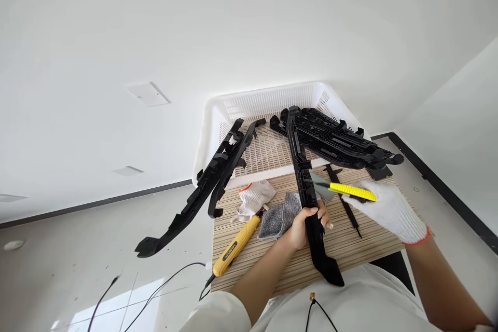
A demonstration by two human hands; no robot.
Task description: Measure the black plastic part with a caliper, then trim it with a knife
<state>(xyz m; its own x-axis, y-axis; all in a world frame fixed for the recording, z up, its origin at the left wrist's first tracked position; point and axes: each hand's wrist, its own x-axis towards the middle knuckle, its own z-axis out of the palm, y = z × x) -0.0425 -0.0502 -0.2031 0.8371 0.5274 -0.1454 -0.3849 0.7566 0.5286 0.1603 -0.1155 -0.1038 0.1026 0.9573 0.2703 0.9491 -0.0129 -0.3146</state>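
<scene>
My left hand (301, 225), bare, is wrapped round the lower part of a long black plastic trim piece (298, 150). That piece stands tilted up across the table edge, its upper end over the basket. In a white knitted glove, my right hand (383, 205) grips a yellow-handled knife (352, 191). Its thin blade points left at the black piece, close to its right edge; whether it touches I cannot tell. A grey cloth (278, 220) lies beside my left hand, partly hidden by it. Below the gloved hand is a black caliper (352, 215).
A white plastic basket (202, 150) stands at the back, with several black trim pieces (334, 137) piled at its right. Other trim pieces (210, 181) jut out over its left side. A white glove (257, 199) and a yellow corded power tool (237, 246) lie on the striped table (268, 270).
</scene>
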